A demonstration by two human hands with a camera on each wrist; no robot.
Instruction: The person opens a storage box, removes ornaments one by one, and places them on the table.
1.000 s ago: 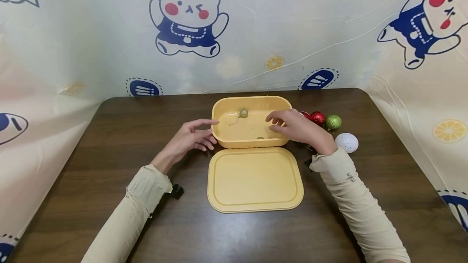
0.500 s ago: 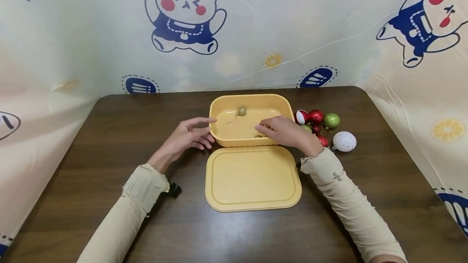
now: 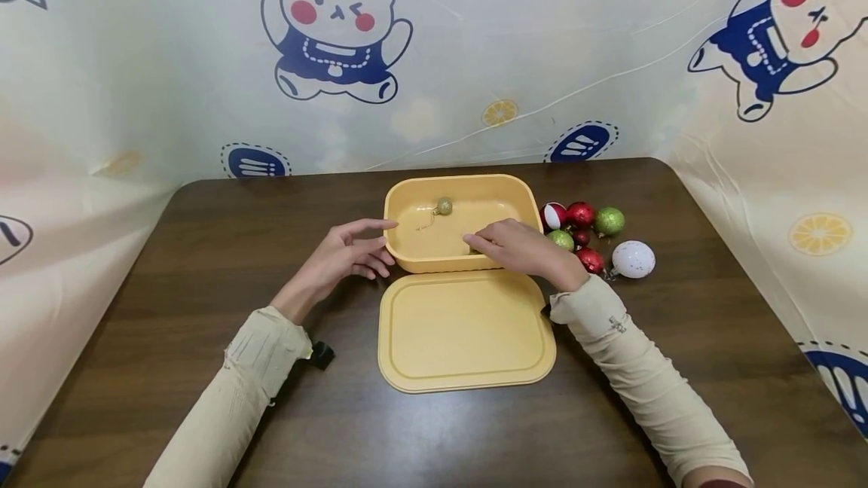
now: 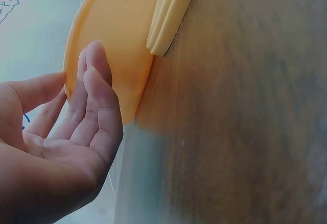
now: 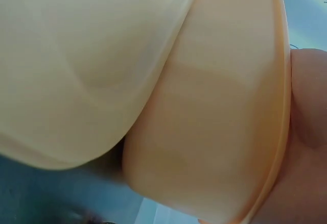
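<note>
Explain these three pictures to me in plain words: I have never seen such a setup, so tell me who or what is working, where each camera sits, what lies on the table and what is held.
No machine here: a person works with two bare hands. The wide picture comes from a camera on the head, looking down; the two close-ups come from cameras worn on each wrist.

On the brown table stands an open yellow box with a small gold bauble inside. Its lid lies flat in front. Right of the box sits a cluster of red and green baubles and a white speckled egg.

The left hand, fingers relaxed, touches the box's outer wall, as the left wrist view confirms. The right hand reaches over the rim into the box; what its fingers hold, if anything, is hidden. The right wrist view shows only yellow plastic up close.
</note>
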